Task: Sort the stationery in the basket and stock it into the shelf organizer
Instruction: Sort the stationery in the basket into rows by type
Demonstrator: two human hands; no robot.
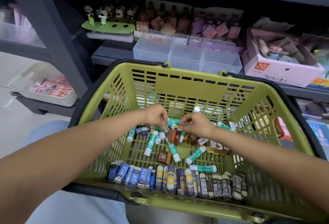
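Both your hands are down in the green basket [178, 81], over the loose pile at its far middle. Your left hand [156, 116] has fingers curled, pinching a small item at the tips; too small and blurred to name. Your right hand [196, 124] is curled too, fingertips pinching something tiny; can't tell what. Your hands hide the pile's centre, and glue sticks [150, 142] and brown erasers [164, 156] lie scattered around them. Along the near wall stands a row: blue erasers [131, 176] left, yellow-faced ones [170, 179] middle, 2B erasers [222, 186] right. The clear organizer [187, 56] sits on the shelf just beyond the basket; contents unreadable through the plastic. The pink box [283, 72] is beside it, with the frame's right edge cutting off the goods past it.
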